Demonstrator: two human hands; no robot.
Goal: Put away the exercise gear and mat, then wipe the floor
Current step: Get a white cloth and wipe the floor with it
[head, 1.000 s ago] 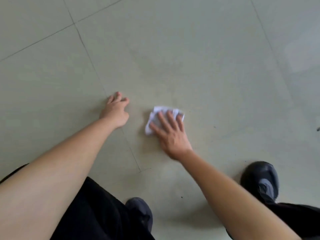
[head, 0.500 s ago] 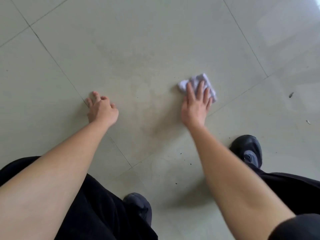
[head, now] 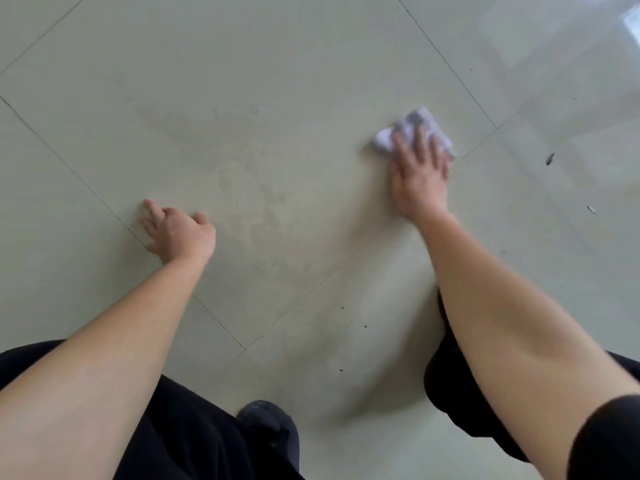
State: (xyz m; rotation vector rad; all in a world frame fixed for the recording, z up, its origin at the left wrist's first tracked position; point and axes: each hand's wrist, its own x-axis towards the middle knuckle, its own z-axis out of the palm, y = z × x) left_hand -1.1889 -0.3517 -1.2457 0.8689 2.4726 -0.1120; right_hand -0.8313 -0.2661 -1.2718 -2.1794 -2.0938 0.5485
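Note:
A crumpled white cloth [head: 417, 121] lies on the pale tiled floor [head: 277, 81], right of centre. My right hand [head: 417, 178] presses down on it with straight, spread fingers, covering its near half. My left hand [head: 178, 232] rests on the floor at the left, beside a grout line, fingers spread and holding nothing. A faint dull smear [head: 249, 202] marks the tile between my hands.
My dark shoe [head: 268, 424] and black trouser legs fill the bottom edge. Small dark bits of debris [head: 550, 159] and a pale scrap [head: 591, 209] lie on the glossy tile at the right. Tiny specks [head: 346, 320] dot the floor near my feet.
My right hand has slid the cloth from near my left hand out to the right and farther away. My left hand stayed planted on the floor.

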